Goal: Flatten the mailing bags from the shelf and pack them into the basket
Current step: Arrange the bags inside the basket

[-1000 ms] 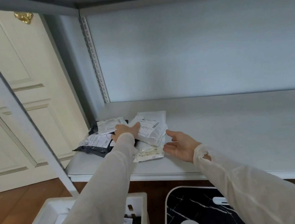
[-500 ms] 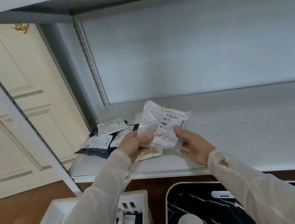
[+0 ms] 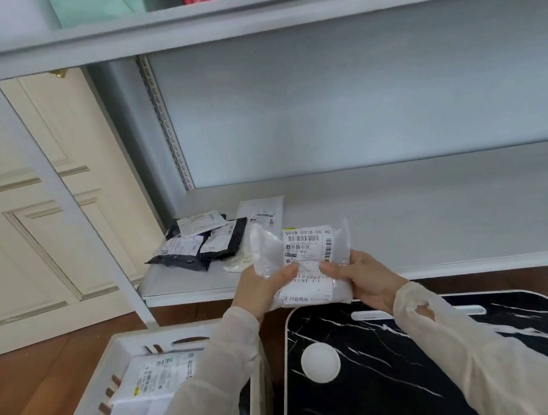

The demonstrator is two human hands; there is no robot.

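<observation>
A white mailing bag (image 3: 305,248) with a barcode label is held up in front of the shelf edge. My left hand (image 3: 262,288) grips its lower left side and my right hand (image 3: 360,277) grips its lower right side, thumbs on the label. On the shelf (image 3: 440,221) behind lie black mailing bags (image 3: 198,247), a flat white bag (image 3: 261,210) and a small pale packet (image 3: 239,263). The white basket (image 3: 124,346) stands at lower left with several flat white bags (image 3: 158,376) inside.
A black marbled table top (image 3: 407,380) with a white round disc (image 3: 320,362) sits below my right arm. A cream door (image 3: 23,203) stands to the left behind the shelf post (image 3: 68,205). The upper shelf holds coloured items and a box.
Both hands lifted the white bag off the shelf pile and drew it toward me, over the shelf's front edge. The view pulled back and down, showing more of the basket and table.
</observation>
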